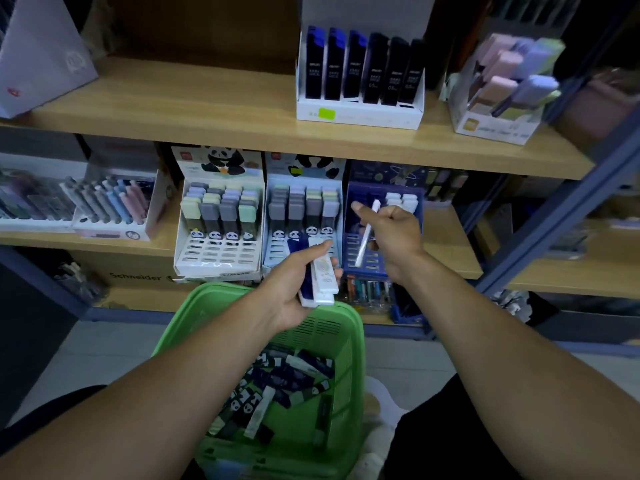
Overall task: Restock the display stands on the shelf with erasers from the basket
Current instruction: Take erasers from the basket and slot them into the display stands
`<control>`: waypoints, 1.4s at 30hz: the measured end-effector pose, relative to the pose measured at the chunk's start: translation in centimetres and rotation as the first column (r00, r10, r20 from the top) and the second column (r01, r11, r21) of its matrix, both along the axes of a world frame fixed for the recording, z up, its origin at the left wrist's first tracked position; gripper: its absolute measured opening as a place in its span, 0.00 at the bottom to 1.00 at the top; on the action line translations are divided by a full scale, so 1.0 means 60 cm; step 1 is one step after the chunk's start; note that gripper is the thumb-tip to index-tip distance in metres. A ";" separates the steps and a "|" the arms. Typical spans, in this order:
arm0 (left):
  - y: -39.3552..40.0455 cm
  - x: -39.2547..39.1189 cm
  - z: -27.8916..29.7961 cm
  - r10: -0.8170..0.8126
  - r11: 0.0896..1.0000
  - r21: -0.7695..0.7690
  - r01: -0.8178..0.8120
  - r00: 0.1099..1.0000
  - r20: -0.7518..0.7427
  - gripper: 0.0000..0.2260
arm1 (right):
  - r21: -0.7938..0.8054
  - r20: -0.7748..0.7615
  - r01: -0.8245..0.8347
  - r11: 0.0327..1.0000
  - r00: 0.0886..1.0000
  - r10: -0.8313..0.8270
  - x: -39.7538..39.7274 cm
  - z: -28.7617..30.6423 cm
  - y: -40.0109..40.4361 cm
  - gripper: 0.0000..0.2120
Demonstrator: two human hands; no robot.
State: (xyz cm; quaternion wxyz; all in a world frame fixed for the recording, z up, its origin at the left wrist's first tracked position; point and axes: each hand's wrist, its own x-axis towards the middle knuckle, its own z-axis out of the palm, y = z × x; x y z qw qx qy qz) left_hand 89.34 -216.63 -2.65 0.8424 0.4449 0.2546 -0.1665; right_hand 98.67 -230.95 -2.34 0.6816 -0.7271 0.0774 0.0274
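My right hand (pixel 391 233) grasps a white eraser (pixel 367 233), long axis near upright, just before the blue stand (pixel 363 261); my left hand (pixel 298 285) grasps spare erasers (pixel 322 278).

On the brown carton (pixel 138 271) under the lower shelf you can read "Schneider" in dark letters. On the black refill cases (pixel 394 69) standing in the white display box (pixel 360 110) on the upper shelf, you can make out "0.5" low on the three right-hand cases; the white print above it is too blurred to read. The green sticker (pixel 327 114) on that box's front shows no legible writing, and the print on the panda stands (pixel 218 161) and on the pastel box (pixel 495 128) at the right is too small for you to read.
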 end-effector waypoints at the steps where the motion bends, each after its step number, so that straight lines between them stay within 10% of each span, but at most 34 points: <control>1: -0.006 0.002 0.000 -0.010 1.000 -0.012 0.010 1.000 0.001 0.10 | 0.013 -0.013 -0.013 1.000 1.000 0.013 0.001 0.000 -0.010 0.20; 15: -0.049 0.012 -0.002 -0.034 0.998 -0.050 0.035 0.999 0.007 0.15 | -0.095 0.237 0.256 0.962 0.944 -0.228 0.040 -0.033 -0.120 0.19; 42: -0.046 0.020 -0.009 -0.048 0.998 -0.035 0.048 0.999 0.013 0.12 | -0.531 0.467 0.336 0.778 0.882 -0.063 0.068 -0.076 -0.111 0.13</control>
